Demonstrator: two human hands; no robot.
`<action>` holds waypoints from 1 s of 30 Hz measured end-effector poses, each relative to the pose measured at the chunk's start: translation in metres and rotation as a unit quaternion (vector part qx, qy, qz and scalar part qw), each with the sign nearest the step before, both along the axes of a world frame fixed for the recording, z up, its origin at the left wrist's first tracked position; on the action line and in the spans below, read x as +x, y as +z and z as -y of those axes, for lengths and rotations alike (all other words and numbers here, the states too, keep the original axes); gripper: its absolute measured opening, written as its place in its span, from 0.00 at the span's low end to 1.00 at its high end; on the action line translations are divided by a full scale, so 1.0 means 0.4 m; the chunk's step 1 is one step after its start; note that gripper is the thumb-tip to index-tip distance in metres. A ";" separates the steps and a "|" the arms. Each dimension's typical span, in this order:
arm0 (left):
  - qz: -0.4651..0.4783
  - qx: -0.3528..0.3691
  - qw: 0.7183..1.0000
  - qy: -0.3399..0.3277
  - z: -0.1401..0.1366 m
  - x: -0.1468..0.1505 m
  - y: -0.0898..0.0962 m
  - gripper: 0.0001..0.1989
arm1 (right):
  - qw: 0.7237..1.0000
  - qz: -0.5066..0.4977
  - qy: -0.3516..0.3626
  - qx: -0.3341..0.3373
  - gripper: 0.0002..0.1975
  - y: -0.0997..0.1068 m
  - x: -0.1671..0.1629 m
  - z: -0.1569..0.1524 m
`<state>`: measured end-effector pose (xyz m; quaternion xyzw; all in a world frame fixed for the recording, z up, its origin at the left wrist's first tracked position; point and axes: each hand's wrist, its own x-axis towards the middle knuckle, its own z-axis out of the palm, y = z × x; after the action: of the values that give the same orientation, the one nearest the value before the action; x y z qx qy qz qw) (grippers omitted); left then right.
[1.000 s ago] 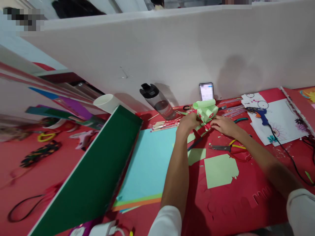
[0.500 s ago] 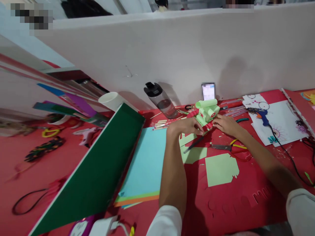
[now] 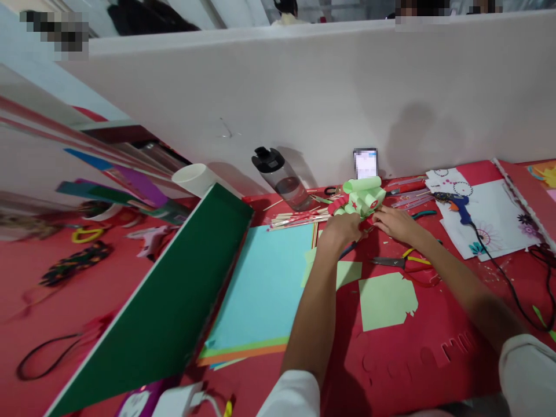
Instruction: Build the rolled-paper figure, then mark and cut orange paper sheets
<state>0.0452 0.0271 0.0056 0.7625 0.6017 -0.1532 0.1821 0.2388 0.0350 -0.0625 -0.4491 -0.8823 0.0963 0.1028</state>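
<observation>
A light green paper model [image 3: 364, 197] with red star marks and a rolled tube on top stands near the back wall. My left hand [image 3: 345, 229] holds its near left side, fingers bent and partly hidden. My right hand [image 3: 395, 223] pinches the model's right front corner; the fingertips lie against the paper. A pleated red paper strip [image 3: 337, 205] shows at the model's left. Close to my hands lie yellow-handled scissors [image 3: 391, 262] and a dark-handled tool [image 3: 347, 250], partly under my left hand. A cut light green sheet [image 3: 386, 302] rests nearer me.
A green board [image 3: 174, 301] leans at the left beside blue paper sheets [image 3: 264, 278]. A water bottle [image 3: 286, 182], wooden sticks [image 3: 295, 219] and a phone [image 3: 365, 163] are along the wall. At the right, a blue glue gun [image 3: 464, 209] with a black cord lies on printed paper.
My left hand has moved slightly right and in closer to the model, its forearm now more slanted. My right hand stays at the model's right side. The view has shifted slightly.
</observation>
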 end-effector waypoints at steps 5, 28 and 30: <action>0.032 0.063 0.997 0.014 0.041 -0.011 -0.033 0.18 | 0.998 -0.028 0.029 -0.049 0.07 0.042 0.024 -0.002; 0.105 0.209 0.969 0.078 0.114 0.026 -0.177 0.15 | 0.991 -0.029 0.087 -0.101 0.14 0.082 0.117 -0.039; 0.093 0.217 0.968 0.080 0.114 0.029 -0.187 0.14 | 0.991 -0.033 0.084 -0.100 0.14 0.079 0.119 -0.041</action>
<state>0.0569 -0.0185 -0.0691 0.7443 0.6597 0.0679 0.0788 0.2866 0.0513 -0.0311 -0.3776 -0.8991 0.2074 0.0780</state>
